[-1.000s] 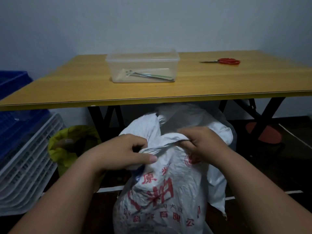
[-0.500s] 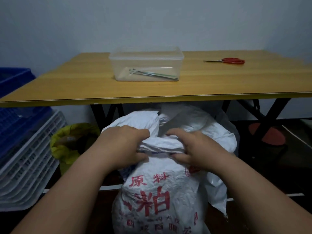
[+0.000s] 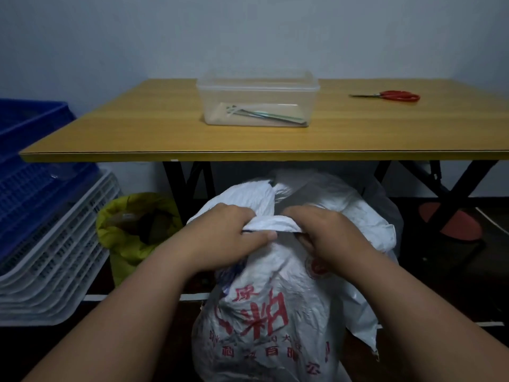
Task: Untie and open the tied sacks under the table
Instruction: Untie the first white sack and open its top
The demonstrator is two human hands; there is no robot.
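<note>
A white woven sack (image 3: 264, 321) with red printed characters stands on the floor in front of the wooden table (image 3: 165, 133). Its neck is bunched into a twisted band at the top. My left hand (image 3: 228, 238) grips the left side of that band, thumb stretched along its lower edge. My right hand (image 3: 327, 232) grips the right side, fingers curled under the fabric. Behind the hands the sack's loose upper cloth (image 3: 316, 194) rises toward the table's underside. A yellow-green sack (image 3: 129, 238) sits open to the left, under the table edge.
On the table stand a clear plastic box (image 3: 257, 99) with thin tools inside and red-handled scissors (image 3: 396, 95). Stacked blue and white crates (image 3: 41, 216) fill the left. Black table legs (image 3: 457, 188) and a red stool base (image 3: 451, 221) are at the right.
Both hands have kept hold of the sack's bunched neck and shifted their grip on it. The camera view has moved slightly, so the table and box sit a bit differently in frame.
</note>
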